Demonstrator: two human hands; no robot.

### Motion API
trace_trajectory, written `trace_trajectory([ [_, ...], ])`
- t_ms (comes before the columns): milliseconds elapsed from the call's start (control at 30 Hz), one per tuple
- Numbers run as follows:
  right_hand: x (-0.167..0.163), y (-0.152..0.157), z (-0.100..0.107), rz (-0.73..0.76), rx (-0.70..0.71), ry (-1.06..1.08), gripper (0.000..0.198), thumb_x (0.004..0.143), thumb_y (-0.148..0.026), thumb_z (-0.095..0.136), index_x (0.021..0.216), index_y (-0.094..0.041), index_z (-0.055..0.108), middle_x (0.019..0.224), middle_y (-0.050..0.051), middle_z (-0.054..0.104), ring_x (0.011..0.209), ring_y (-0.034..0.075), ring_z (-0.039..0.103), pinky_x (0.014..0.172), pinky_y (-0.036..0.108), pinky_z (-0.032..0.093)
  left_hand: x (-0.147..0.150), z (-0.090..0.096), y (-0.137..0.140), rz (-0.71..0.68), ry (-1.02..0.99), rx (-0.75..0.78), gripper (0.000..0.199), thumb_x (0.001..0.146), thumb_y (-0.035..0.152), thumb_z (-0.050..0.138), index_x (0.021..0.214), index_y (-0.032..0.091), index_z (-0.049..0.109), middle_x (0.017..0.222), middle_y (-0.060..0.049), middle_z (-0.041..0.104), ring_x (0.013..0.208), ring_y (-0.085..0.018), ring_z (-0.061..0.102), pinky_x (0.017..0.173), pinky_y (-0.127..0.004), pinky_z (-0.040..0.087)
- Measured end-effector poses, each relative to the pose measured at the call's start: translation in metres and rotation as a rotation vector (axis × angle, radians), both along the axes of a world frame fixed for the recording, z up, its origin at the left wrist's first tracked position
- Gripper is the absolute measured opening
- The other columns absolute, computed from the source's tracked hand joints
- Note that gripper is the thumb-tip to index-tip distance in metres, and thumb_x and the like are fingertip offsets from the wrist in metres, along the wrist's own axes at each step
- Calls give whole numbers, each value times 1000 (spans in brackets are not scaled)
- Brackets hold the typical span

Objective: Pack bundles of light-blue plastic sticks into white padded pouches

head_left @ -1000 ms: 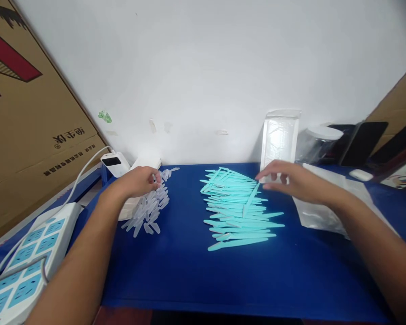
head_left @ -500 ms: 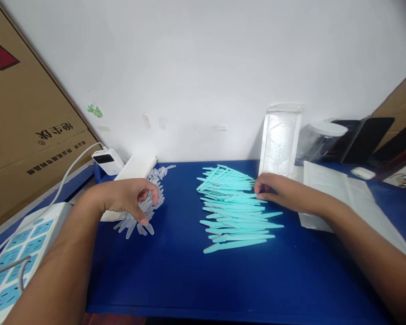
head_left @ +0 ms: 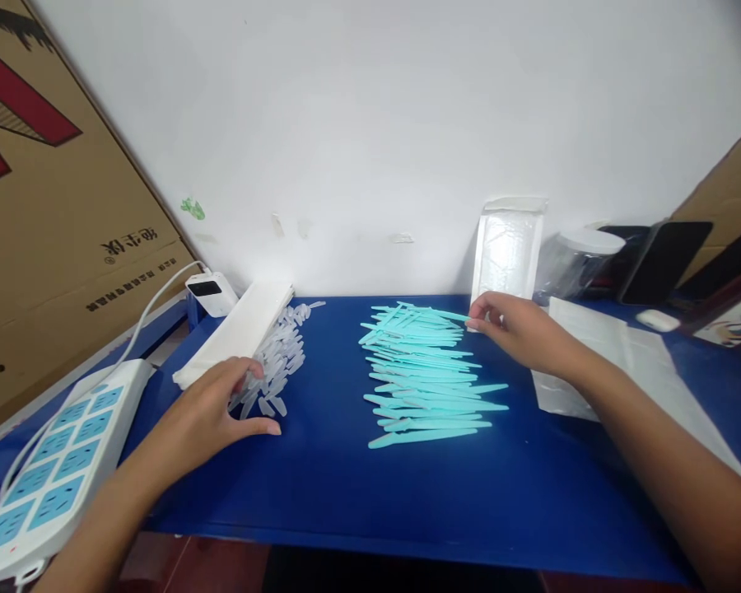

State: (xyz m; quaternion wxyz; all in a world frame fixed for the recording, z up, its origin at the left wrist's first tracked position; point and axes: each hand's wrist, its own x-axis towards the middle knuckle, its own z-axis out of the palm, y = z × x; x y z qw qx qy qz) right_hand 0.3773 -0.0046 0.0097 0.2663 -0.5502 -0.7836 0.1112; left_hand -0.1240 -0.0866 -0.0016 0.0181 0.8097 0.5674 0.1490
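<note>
Many teal eyebrow razors (head_left: 426, 375) lie in a loose stack on the blue table, mostly side by side with their handles to the right. At the upper right of the stack, my right hand (head_left: 507, 328) pinches the handle end of one razor between thumb and fingertips. That razor still lies across the top of the others. My left hand (head_left: 222, 412) is beside a heap of small translucent blade caps (head_left: 284, 354). Its thumb is spread from the curled fingers, and I see nothing held in it. The hand hides the near left part of the heap.
A stack of white sleeves (head_left: 244, 325) lies left of the caps, near a white device (head_left: 212, 294) on a cable. A power strip (head_left: 62, 461) runs along the left edge. At right are a padded envelope (head_left: 510, 247), white packaging (head_left: 617, 354), a lidded jar (head_left: 584, 259) and a phone (head_left: 667, 262).
My left hand has moved down toward the near side of the caps and spread its thumb. My right hand has shifted up to the top of the razor stack and pinches one razor.
</note>
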Motion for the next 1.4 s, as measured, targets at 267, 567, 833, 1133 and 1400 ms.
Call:
trace_trajectory([
  [267,-5,-3,3,0,97,46,19,100,-42,60,93,-25,63,82,4,70,69,22,60,66,35,45,32,-17,14,-186,38,97,107,90,70,70,170,26,15,180,-16,10,165,-43,9,130,-63,22],
  [567,-4,-2,0,18,137,79,18,100,-39,58,93,-23,62,85,5,70,70,22,60,67,35,45,79,-27,72,-214,-111,-42,84,101,67,55,167,23,29,179,-15,20,166,-37,16,132,-58,22],
  [833,-7,-6,4,26,111,58,18,102,-39,57,93,-23,61,86,5,70,72,22,61,69,34,46,92,-6,120,-250,-269,64,55,99,61,60,132,18,68,139,-16,67,136,-34,56,119,-52,40],
  [1133,-17,-11,0,56,72,47,17,103,-39,57,97,-24,61,87,5,69,69,21,59,66,34,46,73,9,109,-328,-273,-103,38,91,58,73,109,25,82,111,-8,69,112,-29,63,106,-46,47],
  [1400,-38,-21,-3,65,9,59,16,104,-38,56,96,-25,61,89,5,70,73,21,61,67,34,47,95,-10,104,-344,-218,-117,29,100,49,65,93,23,73,100,-6,69,103,-27,58,99,-45,44],
])
